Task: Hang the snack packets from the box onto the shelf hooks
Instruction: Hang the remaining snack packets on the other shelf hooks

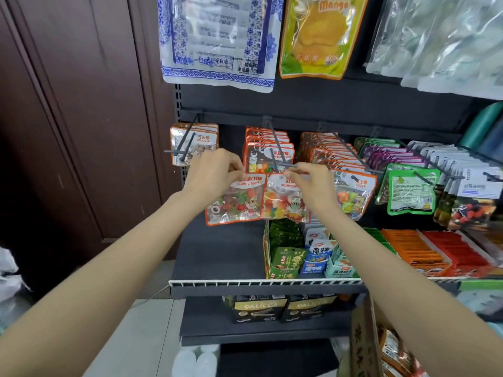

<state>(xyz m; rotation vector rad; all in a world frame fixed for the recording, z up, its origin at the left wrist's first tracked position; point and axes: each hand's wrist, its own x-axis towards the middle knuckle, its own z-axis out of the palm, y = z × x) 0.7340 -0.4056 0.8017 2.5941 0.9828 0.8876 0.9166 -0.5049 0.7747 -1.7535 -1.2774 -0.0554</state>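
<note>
Pinching top edges, left hand [211, 170] holds gummy packet [235, 200], right hand [310, 183] bean packet [284, 198], aligning holes below hook [275, 156].

Orange borders are seen on the gummy vitamin packet [236, 198] and the colour bean packet [284, 198], both clear-fronted with red, green, yellow and white sweets showing through. The same orange trim is carried by the stone candy packets [194, 141] and the sugar packet [352, 195]. A blue-and-white porcelain pattern is printed on the large pouch [217, 39]; the mango pouch [319, 36] is coloured yellow and green with an orange edge. A green border frames the green packet [411, 189]. The shelf [217, 257] is dark grey, edged by a white rail [245, 282]. The door [81, 104] is dark brown.
</note>
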